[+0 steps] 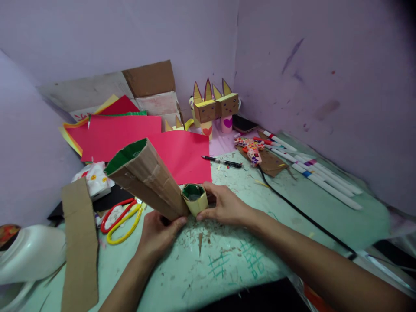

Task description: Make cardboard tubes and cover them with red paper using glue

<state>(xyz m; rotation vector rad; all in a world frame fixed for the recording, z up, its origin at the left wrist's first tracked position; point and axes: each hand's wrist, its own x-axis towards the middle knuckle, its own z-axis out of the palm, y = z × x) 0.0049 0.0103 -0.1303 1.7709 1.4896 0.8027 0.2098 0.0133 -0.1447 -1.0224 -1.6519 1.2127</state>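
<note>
My left hand is closed round the lower end of a long brown cardboard tube, which leans up to the left and shows a green inside at its open top. Beside it, my right hand grips a short pale-yellow tube, also green inside, between thumb and fingers. The two tubes appear to touch near their lower sides, just above the table. Cardboard scraps and a small brown sliver lie in front of them.
Left are red-and-yellow-handled scissors, a cardboard strip and a white bottle. Behind lie red paper sheets, a pen and cardboard animal figures. A glue gun with black cord and several markers lie right.
</note>
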